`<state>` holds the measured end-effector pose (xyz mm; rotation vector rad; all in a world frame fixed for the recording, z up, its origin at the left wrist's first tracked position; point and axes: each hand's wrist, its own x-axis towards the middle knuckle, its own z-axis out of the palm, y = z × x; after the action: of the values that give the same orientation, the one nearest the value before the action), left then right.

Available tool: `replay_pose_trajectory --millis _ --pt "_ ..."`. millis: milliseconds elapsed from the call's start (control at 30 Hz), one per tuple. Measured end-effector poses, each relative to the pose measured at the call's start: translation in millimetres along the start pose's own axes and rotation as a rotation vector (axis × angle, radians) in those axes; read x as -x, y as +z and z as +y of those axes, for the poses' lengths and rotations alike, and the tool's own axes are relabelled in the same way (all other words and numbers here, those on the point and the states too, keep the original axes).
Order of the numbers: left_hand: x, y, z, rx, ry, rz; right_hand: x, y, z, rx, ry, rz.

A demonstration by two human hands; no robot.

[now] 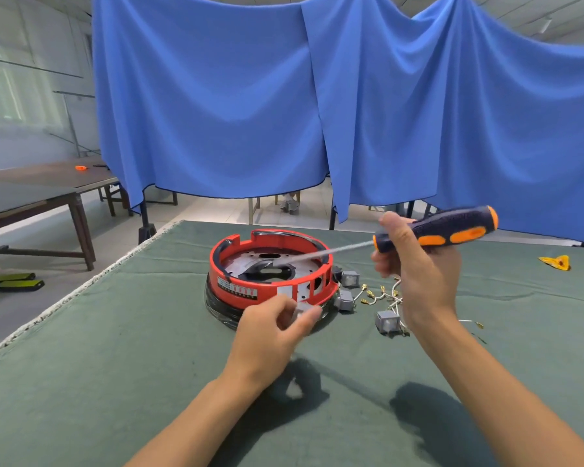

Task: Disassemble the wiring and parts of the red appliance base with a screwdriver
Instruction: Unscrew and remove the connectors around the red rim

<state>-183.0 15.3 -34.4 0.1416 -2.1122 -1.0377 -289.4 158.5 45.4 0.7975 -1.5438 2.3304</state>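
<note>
— Red plastic ring, that's the appliance base [269, 276], sitting on the green cloth [115, 348] that covers the table, about the middle and toward the far side. A metal plate [250, 261] with holes shows inside it.

— And the hands?

— The right hand [415, 264] is raised above the cloth to the right of the base, fingers curled round the dark and orange handle of a screwdriver [452, 229]. Its shaft slants down to the left, with the tip inside the ring, over the metal plate. The shaft is blurred, so I cannot tell whether the tip touches anything.

— The left one?

— The left hand [273, 328] is at the near edge of the base, thumb and fingers pinching a small grey piece [304, 310]. It is blurred too; what the piece is I cannot say.

— Anything loose on the cloth?

— Just right of the base lie small grey blocks [388, 321] and thin white wires [381, 296] with brass end clips, partly behind the right wrist. Well off to the right is a yellow scrap [557, 262].

— Behind?

— Blue curtains [216, 96] hang past the table, and a brown table [41, 187] stands at far left.
</note>
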Motion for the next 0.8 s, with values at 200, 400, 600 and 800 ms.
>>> replay_pose_trajectory --millis 200,400,600,800 --pt "-26 -2 19 0.085 0.044 0.242 10 4 15 0.010 0.030 -0.303" --pt "-44 18 39 0.120 0.142 0.148 12 4 19 0.025 0.054 -0.349" --pt "-46 20 35 -0.065 0.186 0.122 9 1 22 0.022 0.056 -0.363" --pt "-49 16 28 -0.258 0.231 0.057 7 -1 33 0.093 0.005 -0.309"
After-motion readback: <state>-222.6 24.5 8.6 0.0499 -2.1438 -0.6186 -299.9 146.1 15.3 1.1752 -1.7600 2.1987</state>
